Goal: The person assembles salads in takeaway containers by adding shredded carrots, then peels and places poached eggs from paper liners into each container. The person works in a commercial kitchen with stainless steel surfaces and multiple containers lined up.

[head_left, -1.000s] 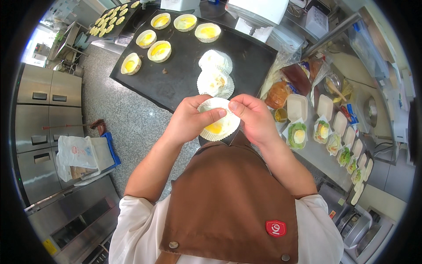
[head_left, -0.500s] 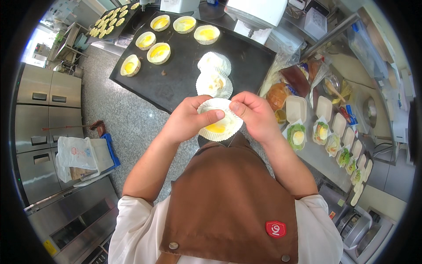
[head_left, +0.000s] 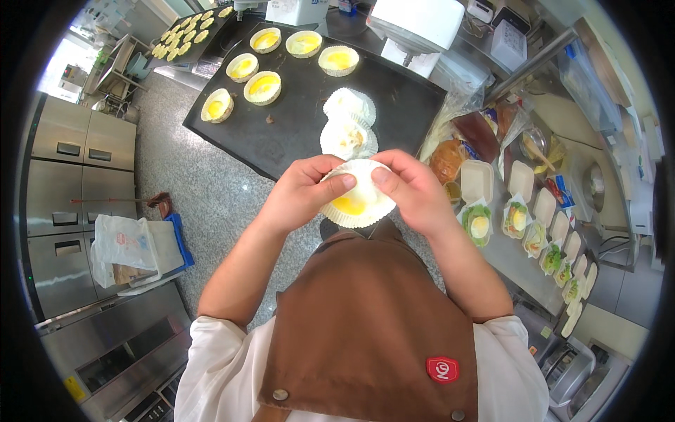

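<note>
In front of my apron I hold a white fluted paper baking cup (head_left: 365, 209) tilted toward me, with a yellow patch inside at its lower left. My left hand (head_left: 301, 191) pinches its far left rim, thumb over the inside and fingers behind. My right hand (head_left: 416, 191) grips the far right rim the same way. Just beyond, at the near edge of a black baking tray (head_left: 302, 130), sit overlapping paper cups (head_left: 346, 137) that are mostly white inside. Further back left on the tray stand several paper cups (head_left: 263, 88) with yellow inside.
To the right, a steel counter (head_left: 503, 250) bears several open takeaway boxes (head_left: 477, 181) holding salad and egg. A bagged bread loaf (head_left: 446, 167) lies beside the tray. Another tray (head_left: 200, 49) with cups is far left. On the floor at left stands a bin with a plastic bag (head_left: 123, 243).
The right thumb has slid inward over the rim, nearer the left thumb. The cup shows more of its pale inside. The whole view has shifted slightly.
</note>
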A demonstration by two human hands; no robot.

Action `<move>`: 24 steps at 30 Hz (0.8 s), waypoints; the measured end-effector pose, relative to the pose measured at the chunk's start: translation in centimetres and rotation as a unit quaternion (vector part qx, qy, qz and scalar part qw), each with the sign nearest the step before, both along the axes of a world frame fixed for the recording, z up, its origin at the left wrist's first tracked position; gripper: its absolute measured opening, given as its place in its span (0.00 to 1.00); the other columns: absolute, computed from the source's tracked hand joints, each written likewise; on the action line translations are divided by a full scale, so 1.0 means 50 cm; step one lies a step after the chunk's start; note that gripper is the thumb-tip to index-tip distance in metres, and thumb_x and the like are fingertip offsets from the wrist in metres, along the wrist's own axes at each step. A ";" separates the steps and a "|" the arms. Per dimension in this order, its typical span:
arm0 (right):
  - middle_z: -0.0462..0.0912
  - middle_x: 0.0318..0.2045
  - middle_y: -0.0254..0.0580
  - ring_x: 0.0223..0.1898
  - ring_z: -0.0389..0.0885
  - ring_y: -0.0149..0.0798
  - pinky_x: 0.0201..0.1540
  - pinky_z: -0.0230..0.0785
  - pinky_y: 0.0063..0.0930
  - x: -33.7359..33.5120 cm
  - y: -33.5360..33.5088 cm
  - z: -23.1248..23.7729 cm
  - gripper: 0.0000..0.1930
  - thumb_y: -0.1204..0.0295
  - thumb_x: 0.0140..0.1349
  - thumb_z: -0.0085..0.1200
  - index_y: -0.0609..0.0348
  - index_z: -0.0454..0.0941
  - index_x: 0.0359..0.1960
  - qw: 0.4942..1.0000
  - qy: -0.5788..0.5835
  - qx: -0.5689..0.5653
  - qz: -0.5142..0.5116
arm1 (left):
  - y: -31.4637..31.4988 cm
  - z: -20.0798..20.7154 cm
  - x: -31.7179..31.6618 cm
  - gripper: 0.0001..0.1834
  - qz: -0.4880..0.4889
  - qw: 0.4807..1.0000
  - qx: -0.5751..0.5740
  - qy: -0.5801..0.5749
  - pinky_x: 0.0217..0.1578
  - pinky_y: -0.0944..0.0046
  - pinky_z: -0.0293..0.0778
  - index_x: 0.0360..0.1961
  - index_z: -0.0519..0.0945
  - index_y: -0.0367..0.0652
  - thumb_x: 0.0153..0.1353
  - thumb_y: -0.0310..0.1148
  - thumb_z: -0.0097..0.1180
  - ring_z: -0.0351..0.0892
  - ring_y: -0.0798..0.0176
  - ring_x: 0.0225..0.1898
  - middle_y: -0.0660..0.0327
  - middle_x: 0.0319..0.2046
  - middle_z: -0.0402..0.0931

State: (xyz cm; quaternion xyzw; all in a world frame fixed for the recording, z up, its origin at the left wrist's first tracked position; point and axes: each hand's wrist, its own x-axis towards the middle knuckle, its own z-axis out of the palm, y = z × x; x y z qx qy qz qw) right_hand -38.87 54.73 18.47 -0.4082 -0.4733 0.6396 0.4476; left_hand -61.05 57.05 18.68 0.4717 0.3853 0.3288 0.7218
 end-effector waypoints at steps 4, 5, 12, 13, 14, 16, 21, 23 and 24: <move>0.85 0.37 0.32 0.38 0.79 0.24 0.44 0.73 0.23 -0.005 0.003 0.013 0.12 0.66 0.74 0.56 0.65 0.83 0.43 1.000 -0.001 0.001 0.021 | -0.008 0.011 -0.002 0.12 -0.006 0.999 0.045 0.026 0.44 0.68 0.78 0.48 0.84 0.33 0.67 0.29 0.65 0.81 0.72 0.41 0.62 0.40 0.85; 0.85 0.37 0.32 0.39 0.79 0.24 0.44 0.73 0.23 -0.005 0.004 0.009 0.12 0.67 0.73 0.56 0.65 0.83 0.43 0.998 0.053 -0.032 0.028 | -0.008 0.015 -0.005 0.12 -0.024 0.995 0.080 0.045 0.43 0.68 0.78 0.48 0.84 0.33 0.67 0.29 0.65 0.81 0.72 0.41 0.62 0.40 0.85; 0.85 0.37 0.33 0.39 0.79 0.24 0.43 0.73 0.22 -0.018 -0.003 -0.018 0.11 0.67 0.73 0.57 0.64 0.83 0.42 0.987 0.136 -0.083 0.003 | -0.008 0.031 -0.016 0.12 -0.034 0.995 0.073 0.059 0.41 0.69 0.77 0.47 0.84 0.33 0.66 0.29 0.66 0.80 0.71 0.41 0.63 0.39 0.83; 0.85 0.37 0.33 0.39 0.79 0.24 0.43 0.73 0.22 -0.017 -0.002 -0.014 0.11 0.67 0.73 0.57 0.64 0.83 0.42 0.994 0.084 -0.069 0.016 | -0.009 0.027 -0.016 0.12 -0.023 0.998 0.042 0.048 0.41 0.69 0.76 0.47 0.84 0.33 0.66 0.29 0.66 0.80 0.71 0.42 0.62 0.39 0.83; 0.85 0.37 0.33 0.39 0.79 0.24 0.43 0.72 0.22 -0.014 0.000 -0.006 0.11 0.67 0.73 0.57 0.64 0.83 0.42 0.997 0.032 -0.057 0.030 | -0.010 0.021 -0.018 0.11 -0.015 0.998 0.047 0.049 0.40 0.69 0.76 0.46 0.84 0.33 0.66 0.29 0.66 0.80 0.71 0.40 0.64 0.38 0.83; 0.84 0.36 0.32 0.39 0.79 0.24 0.43 0.72 0.22 -0.013 0.006 0.008 0.11 0.67 0.73 0.57 0.64 0.83 0.42 0.997 -0.041 -0.039 0.053 | -0.012 0.009 -0.021 0.10 0.000 0.997 0.056 0.052 0.38 0.69 0.76 0.43 0.85 0.34 0.66 0.30 0.66 0.79 0.73 0.37 0.66 0.34 0.83; 0.84 0.37 0.32 0.39 0.78 0.23 0.44 0.72 0.22 -0.031 0.004 -0.015 0.09 0.69 0.73 0.57 0.63 0.82 0.41 0.982 0.157 -0.102 0.025 | 0.000 0.031 -0.028 0.11 -0.081 0.983 0.130 0.105 0.40 0.69 0.77 0.44 0.85 0.33 0.69 0.32 0.65 0.80 0.73 0.39 0.62 0.38 0.85; 0.84 0.37 0.32 0.39 0.78 0.23 0.44 0.72 0.22 -0.038 -0.004 -0.021 0.09 0.69 0.73 0.56 0.63 0.81 0.42 0.974 0.197 -0.111 0.000 | 0.002 0.034 -0.029 0.12 -0.071 0.989 0.104 0.076 0.41 0.69 0.77 0.45 0.85 0.33 0.69 0.32 0.64 0.81 0.73 0.40 0.61 0.39 0.85; 0.84 0.38 0.32 0.39 0.78 0.23 0.44 0.72 0.22 -0.041 -0.004 -0.023 0.09 0.69 0.73 0.56 0.63 0.81 0.42 0.969 0.217 -0.114 -0.011 | 0.000 0.032 -0.027 0.12 -0.049 0.995 0.068 0.046 0.41 0.69 0.77 0.45 0.85 0.33 0.69 0.32 0.65 0.81 0.73 0.40 0.62 0.39 0.85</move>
